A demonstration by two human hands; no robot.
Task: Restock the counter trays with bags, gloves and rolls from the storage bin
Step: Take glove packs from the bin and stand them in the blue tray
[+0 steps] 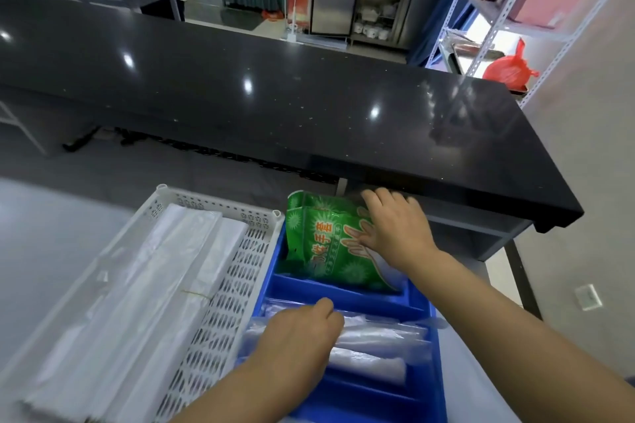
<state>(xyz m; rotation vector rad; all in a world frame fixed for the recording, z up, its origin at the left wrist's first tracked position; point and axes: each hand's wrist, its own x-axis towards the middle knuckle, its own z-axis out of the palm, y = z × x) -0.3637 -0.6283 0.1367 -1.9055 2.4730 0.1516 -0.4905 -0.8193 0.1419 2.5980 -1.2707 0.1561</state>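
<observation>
Black counter ledge (309, 106) overhangs just behind the blue tray (347, 297); white perforated basket (237, 271) w/ clear bags sits touching its left side. Green glove pack (330, 244) leans in the tray's far compartment, right hand (395, 227) flat on it, fingers spread. Left hand (302, 336) curls loosely over clear rolls (374, 340) in the middle compartment; grip can't be told.

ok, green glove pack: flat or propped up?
Propped. The glove pack leans tilted in the blue tray far compartment, right hand on it.

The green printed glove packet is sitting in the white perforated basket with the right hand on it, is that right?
Not quite. The head view shows the green printed glove packet in the blue plastic divided tray, beside the white perforated basket. The right hand is on it.
</observation>
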